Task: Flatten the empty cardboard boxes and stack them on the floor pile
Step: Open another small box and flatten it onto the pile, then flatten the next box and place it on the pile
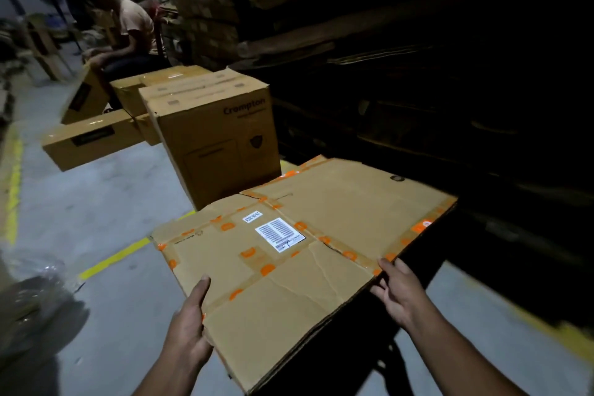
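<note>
Cardboard, flattened box (283, 254) with orange tape and a white barcode label (280, 235), held level above the grey floor (106, 209), gripped at its near left edge by the left hand (189, 328) and at its right edge by the right hand (397, 292), just before an upright Crompton box (218, 138).

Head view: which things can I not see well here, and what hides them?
- Flattened brown cardboard box with orange tape: its underside and what lies below are hidden by the sheet itself.
- Left hand and right hand: fingers under the edges are hidden.
- White barcode label: print too small.
- Dark shelves: too dark.
- Seated person: blurred.
</note>
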The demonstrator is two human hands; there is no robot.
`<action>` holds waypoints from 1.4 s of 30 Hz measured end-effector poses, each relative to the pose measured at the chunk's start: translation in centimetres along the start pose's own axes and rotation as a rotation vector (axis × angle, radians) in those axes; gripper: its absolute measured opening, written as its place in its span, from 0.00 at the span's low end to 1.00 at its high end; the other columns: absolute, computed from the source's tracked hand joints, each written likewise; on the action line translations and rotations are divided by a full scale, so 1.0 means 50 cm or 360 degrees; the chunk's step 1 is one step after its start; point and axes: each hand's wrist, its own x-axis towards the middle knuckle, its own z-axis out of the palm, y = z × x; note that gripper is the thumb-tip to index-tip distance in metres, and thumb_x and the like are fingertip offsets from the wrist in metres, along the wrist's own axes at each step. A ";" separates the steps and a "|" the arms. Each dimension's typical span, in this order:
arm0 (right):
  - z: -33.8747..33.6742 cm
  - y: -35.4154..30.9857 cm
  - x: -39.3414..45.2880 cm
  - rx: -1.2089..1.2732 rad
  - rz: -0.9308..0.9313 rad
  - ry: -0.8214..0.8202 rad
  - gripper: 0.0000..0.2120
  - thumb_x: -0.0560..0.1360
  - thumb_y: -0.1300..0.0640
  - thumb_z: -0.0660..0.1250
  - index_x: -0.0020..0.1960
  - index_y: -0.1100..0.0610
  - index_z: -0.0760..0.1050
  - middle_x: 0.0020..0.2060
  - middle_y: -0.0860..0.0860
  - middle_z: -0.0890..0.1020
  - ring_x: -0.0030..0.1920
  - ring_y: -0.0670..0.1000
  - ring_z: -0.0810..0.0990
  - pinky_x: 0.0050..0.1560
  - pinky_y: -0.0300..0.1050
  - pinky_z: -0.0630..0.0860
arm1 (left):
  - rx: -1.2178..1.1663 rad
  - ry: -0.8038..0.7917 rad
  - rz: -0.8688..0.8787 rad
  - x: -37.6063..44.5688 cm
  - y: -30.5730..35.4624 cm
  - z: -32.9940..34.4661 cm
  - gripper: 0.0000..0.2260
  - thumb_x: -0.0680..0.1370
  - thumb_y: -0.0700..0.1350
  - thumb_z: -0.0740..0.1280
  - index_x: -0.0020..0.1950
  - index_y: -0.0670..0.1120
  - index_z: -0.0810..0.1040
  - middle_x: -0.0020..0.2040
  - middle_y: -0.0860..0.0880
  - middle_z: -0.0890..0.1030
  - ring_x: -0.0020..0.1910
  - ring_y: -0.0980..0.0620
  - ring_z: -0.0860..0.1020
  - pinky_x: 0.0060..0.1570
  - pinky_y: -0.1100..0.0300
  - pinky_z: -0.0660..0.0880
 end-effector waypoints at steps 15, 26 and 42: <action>0.117 0.252 0.203 -0.0560 0.0445 -0.0159 0.30 0.80 0.71 0.61 0.79 0.59 0.58 0.66 0.62 0.72 0.59 0.60 0.79 0.54 0.56 0.80 | 0.0691 0.0336 -0.0186 0.303 -0.149 -0.049 0.27 0.79 0.40 0.71 0.76 0.44 0.65 0.69 0.41 0.76 0.63 0.40 0.76 0.63 0.46 0.73; 0.097 0.158 0.083 -0.0689 0.0137 -0.0154 0.24 0.80 0.68 0.63 0.74 0.60 0.65 0.55 0.57 0.79 0.52 0.54 0.82 0.53 0.54 0.82 | 0.1006 -0.0181 0.0092 0.150 -0.140 0.154 0.26 0.80 0.44 0.70 0.76 0.46 0.67 0.56 0.48 0.80 0.54 0.50 0.82 0.60 0.47 0.78; -0.317 -0.103 -0.359 -0.0484 -0.0408 0.0245 0.09 0.79 0.66 0.60 0.54 0.57 0.75 0.42 0.55 0.80 0.40 0.50 0.80 0.40 0.41 0.79 | 0.1445 -0.0921 0.0205 -0.307 -0.364 0.440 0.05 0.82 0.47 0.66 0.51 0.48 0.79 0.49 0.49 0.82 0.42 0.55 0.79 0.35 0.65 0.76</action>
